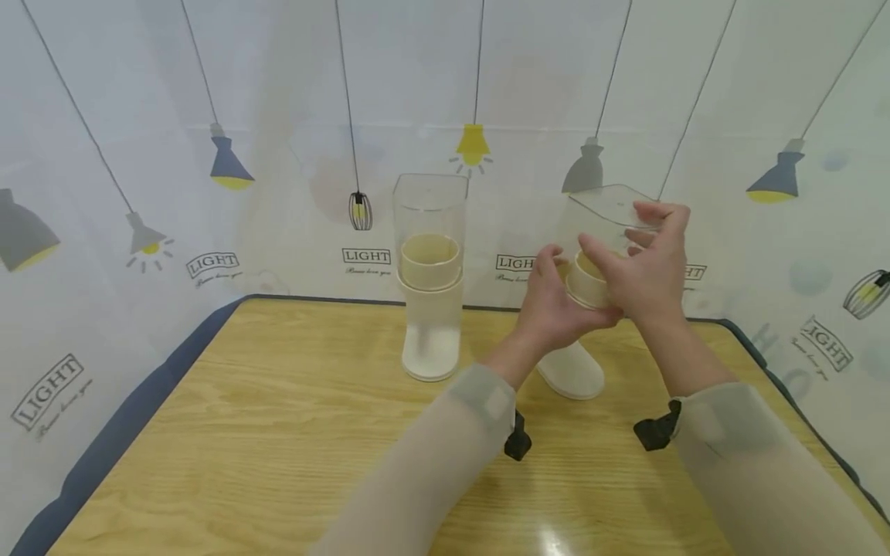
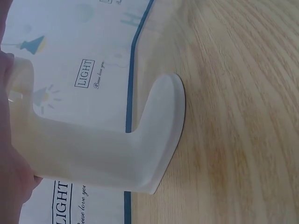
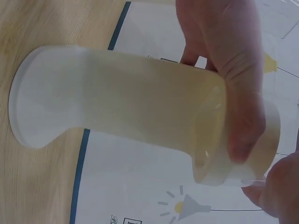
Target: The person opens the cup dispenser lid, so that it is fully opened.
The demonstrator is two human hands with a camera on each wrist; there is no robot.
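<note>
Toward the right of the head view, a cream dispenser stand (image 1: 575, 372) with a rounded foot stands on the table. Its ring-shaped top carries a cream inner cup (image 1: 586, 287) and a clear square container (image 1: 605, 207) that leans to the right. My left hand (image 1: 552, 309) grips the ring from the left side, as the right wrist view also shows with its thumb around the cream ring (image 3: 215, 135). Higher up, my right hand (image 1: 650, 270) holds the clear container from the right, fingers behind its wall. The hands hide part of the joint.
A matching dispenser (image 1: 431, 309) with a clear container stands upright to the left, near the back edge. The wooden table (image 1: 292, 401) has a dark blue border, and a printed curtain (image 1: 292, 154) hangs close behind it. Both wrists carry small black camera mounts (image 1: 653, 431).
</note>
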